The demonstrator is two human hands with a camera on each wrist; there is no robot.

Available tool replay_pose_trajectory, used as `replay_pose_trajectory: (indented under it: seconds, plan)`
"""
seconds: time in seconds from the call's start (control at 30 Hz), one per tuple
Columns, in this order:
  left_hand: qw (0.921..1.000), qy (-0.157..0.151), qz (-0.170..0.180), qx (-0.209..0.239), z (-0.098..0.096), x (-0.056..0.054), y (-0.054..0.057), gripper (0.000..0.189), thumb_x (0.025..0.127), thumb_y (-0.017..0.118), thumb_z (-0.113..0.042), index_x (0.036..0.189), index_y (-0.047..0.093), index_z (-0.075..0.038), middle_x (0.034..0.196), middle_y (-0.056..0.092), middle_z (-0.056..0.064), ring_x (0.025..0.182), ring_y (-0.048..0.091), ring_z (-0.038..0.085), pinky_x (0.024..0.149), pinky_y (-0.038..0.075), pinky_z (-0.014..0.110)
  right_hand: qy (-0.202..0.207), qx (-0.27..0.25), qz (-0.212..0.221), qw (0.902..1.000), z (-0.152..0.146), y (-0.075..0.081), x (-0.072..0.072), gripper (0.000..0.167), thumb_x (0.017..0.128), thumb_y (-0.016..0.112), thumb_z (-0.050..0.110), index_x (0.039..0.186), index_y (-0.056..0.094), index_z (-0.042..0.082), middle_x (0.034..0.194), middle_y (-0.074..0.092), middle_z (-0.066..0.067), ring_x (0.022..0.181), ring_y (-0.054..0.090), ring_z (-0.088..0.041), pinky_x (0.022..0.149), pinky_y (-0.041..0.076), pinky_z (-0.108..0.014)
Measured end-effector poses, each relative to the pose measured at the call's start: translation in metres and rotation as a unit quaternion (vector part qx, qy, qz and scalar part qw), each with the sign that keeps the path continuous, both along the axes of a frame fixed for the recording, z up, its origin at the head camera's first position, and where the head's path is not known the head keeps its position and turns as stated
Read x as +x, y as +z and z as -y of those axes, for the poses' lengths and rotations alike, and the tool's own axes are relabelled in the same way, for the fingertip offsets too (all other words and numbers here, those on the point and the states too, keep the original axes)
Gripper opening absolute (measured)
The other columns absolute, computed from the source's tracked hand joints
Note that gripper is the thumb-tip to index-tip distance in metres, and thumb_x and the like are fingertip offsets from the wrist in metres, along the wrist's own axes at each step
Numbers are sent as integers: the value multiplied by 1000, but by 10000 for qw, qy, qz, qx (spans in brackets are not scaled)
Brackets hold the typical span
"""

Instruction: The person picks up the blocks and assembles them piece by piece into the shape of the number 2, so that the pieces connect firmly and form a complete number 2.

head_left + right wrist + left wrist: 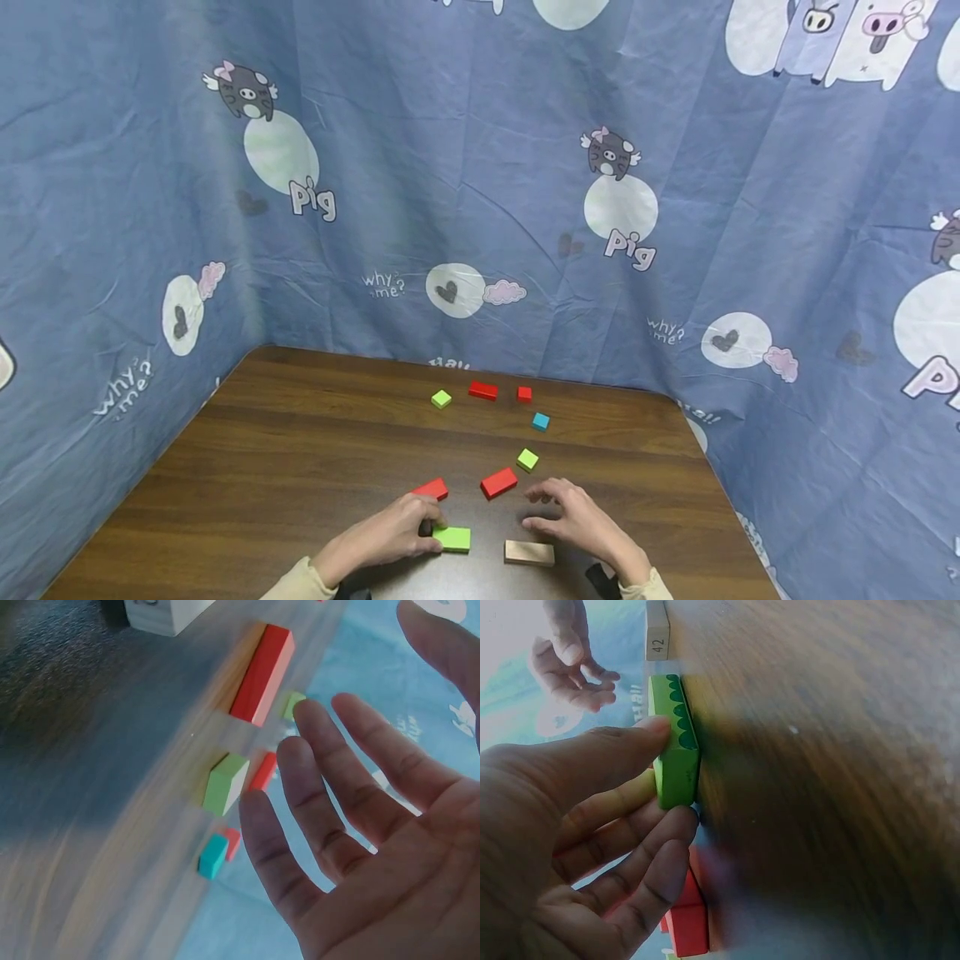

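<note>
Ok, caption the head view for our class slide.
Left hand holds a green block while the right hand hovers near a wooden block.

1. Red oblong blocks (498, 483) (483, 390) (431, 488): three; clock centre, 12 and 9 o'clock.
2. Small red block (524, 394): one, 1 o'clock.
3. Small green blocks (441, 399) (527, 460): two, 11 and 2 o'clock.
4. Oblong green block (453, 539): one, 7 o'clock.
5. Small blue block (541, 422): one, 1 o'clock.
6. Wood-coloured block (528, 552): one, 5 o'clock.
7. Hands (386, 532) (581, 518): two, 8 and 4 o'clock.
</note>
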State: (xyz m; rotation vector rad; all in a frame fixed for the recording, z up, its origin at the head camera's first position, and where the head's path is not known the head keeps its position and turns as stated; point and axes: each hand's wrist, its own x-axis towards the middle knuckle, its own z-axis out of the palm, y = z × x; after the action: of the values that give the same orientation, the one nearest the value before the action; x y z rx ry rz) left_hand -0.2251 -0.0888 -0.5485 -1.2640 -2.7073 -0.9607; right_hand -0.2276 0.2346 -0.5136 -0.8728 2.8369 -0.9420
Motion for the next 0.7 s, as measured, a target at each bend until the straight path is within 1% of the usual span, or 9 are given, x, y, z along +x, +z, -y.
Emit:
replay_pose_trajectory:
  seconds: [0.17, 0.33, 0.43, 0.57, 0.7]
  plan:
    - [10000, -26, -59, 38, 1, 1, -1, 15, 76, 80, -17, 86, 70, -11, 77, 58, -8, 70, 49, -2, 64, 40, 12, 167, -10, 276, 9995, -4, -1, 2, 45, 83, 73, 42, 113, 64, 10, 106, 68, -4, 98, 62, -22, 83, 50, -38]
    - [9999, -40, -91, 56, 1, 1, -3, 16, 77, 80, -17, 87, 70, -10, 78, 58, -9, 70, 49, -3, 63, 40, 12, 322, 75, 279, 9991, -6, -5, 3, 45, 81, 76, 41, 111, 65, 9, 104, 68, -2, 96, 63, -20, 81, 51, -33]
    - [10000, -29, -68, 64, 1, 1, -4, 16, 77, 80, -18, 87, 70, -10, 78, 58, -9, 70, 49, -3, 63, 40, 12, 342, 142, 324, 9988, -7, -7, 4, 45, 80, 76, 42, 109, 65, 10, 104, 68, -1, 96, 63, -18, 81, 51, -33]
    - [10000, -23, -60, 67, 1, 1, -5, 16, 77, 80, -18, 88, 70, -10, 78, 58, -9, 71, 49, -3, 63, 41, 12, 297, 215, 569, 9977, -8, -10, 6, 42, 79, 77, 43, 107, 66, 13, 103, 68, 2, 98, 62, -13, 82, 50, -32]
    - [10000, -17, -33, 47, 0, 1, -2, 16, 77, 80, -17, 88, 70, -10, 78, 58, -8, 71, 49, -2, 63, 41, 12, 347, 192, 586, 9975, -8, -12, 7, 39, 77, 79, 41, 103, 66, 14, 100, 68, 4, 95, 62, -9, 82, 49, -30]
